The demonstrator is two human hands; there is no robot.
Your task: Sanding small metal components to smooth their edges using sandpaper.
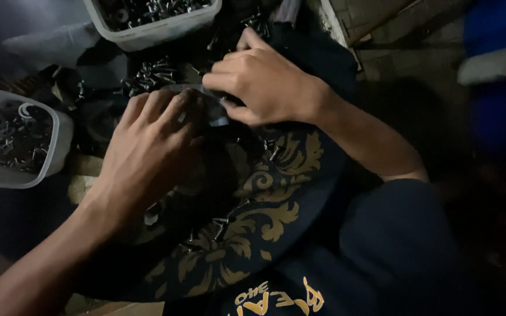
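Small dark metal piece (pixel 215 108) sits between both hands, over the far edge of the dark gold-patterned tray (pixel 276 216) on the lap. Long axis looks roughly left-right; too dim to be sure. Right hand (pixel 265 88) pinches its right end, fingers curled. Left hand (pixel 147 152) covers the left end, fingers bent over it. Both equally near. Loose screws (pixel 150 73) just beyond; two plastic tubs (pixel 54 146) farther out.
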